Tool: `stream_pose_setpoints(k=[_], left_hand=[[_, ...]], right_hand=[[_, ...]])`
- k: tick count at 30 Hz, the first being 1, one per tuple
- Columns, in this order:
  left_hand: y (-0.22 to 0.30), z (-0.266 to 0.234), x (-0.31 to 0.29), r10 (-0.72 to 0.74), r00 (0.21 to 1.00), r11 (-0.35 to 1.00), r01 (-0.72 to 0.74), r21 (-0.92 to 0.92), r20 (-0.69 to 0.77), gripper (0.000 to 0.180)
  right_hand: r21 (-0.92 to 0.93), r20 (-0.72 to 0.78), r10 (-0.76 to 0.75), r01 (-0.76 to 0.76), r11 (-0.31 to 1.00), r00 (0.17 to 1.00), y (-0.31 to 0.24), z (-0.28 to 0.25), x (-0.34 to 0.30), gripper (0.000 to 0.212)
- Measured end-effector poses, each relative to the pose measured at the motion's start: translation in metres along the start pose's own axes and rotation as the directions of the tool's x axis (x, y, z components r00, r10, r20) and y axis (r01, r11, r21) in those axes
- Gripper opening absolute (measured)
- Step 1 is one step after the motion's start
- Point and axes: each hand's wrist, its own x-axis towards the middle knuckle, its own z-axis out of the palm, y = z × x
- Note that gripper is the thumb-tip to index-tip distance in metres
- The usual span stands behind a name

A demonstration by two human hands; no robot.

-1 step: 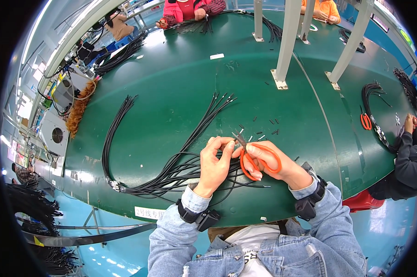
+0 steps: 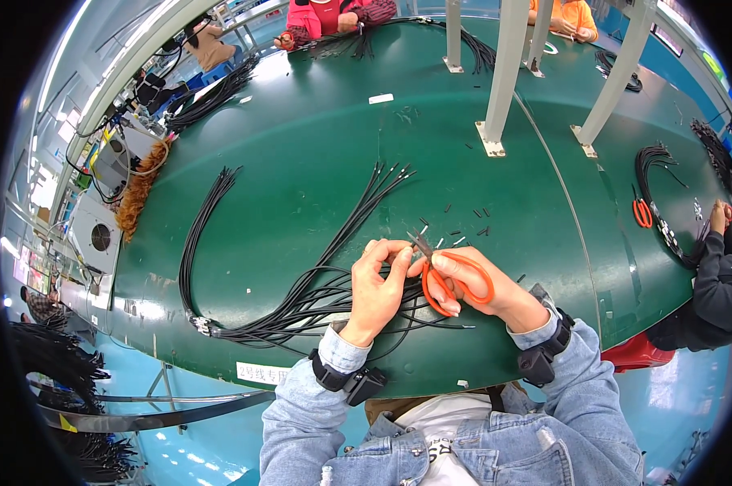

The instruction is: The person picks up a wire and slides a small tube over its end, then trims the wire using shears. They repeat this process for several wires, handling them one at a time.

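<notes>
Nearest, a black strap [image 2: 536, 362] circles each denim cuff, and both hands meet over the near part of the green table [image 2: 463, 182]. The left hand [image 2: 376, 285] has thumb and forefinger brought together at the tips; whatever is pinched there is too small to tell, perhaps a cable end. The right hand [image 2: 508, 296] is closed around the orange-handled scissors [image 2: 424, 247], whose blades point up and away, just beside the left fingertips. Whether the right fingertips also grip a cable, I cannot tell. Against the picture just before, nothing clear has changed: hands, scissors and cables lie in the same places, which suggests a pause or a very fine movement within the same step of the work. Under and beside the left hand the black cables [image 2: 301, 301] fan out, running left to a pale wrapped band [image 2: 202, 326] near the table's edge; one group of ends curves up from there, another reaches away across the middle. Just beyond the hands lie short black pieces [image 2: 478, 215], scattered. To the right, well apart, are another pair of scissors [image 2: 642, 213] and a co-worker's dark sleeve [image 2: 718, 279]. Farther off stand pale posts [image 2: 505, 77], and at the far edge a co-worker in pink [image 2: 305, 18] has hands by more black cables.
</notes>
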Motion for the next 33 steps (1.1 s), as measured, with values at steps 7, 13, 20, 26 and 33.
stream_pose_setpoints(k=[7, 13, 20, 26, 33], left_hand=[[-0.007, 0.002, -0.002, -0.041, 0.996, 0.997, 0.035, -0.075, -0.08, 0.008], [-0.004, 0.001, -0.001, -0.041, 0.994, 0.997, 0.034, -0.07, -0.097, 0.008], [0.003, 0.004, -0.003, 0.022, 0.998, 0.998, -0.018, 0.062, -0.051, 0.009], [0.0, 0.004, -0.002, -0.146, 0.986, 0.971, 0.127, -0.201, -0.08, 0.015], [0.007, -0.004, 0.002, -0.318, 0.947, 0.839, 0.305, -0.451, 0.049, 0.019]], right_hand=[[-0.274, -0.028, -0.063, 0.053, 0.96, 0.998, -0.015, 0.003, -0.004, 0.033], [-0.299, -0.168, -0.133, 0.078, 0.951, 0.977, -0.015, 0.001, -0.002, 0.027], [-0.436, -0.476, -0.43, 0.218, 0.873, 0.767, -0.003, 0.006, 0.008, 0.025], [-0.141, -0.229, -0.149, 0.119, 0.983, 0.962, -0.02, 0.003, -0.004, 0.025], [-0.52, -0.188, -0.128, 0.012, 0.854, 0.974, -0.014, 0.008, -0.004, 0.025]])
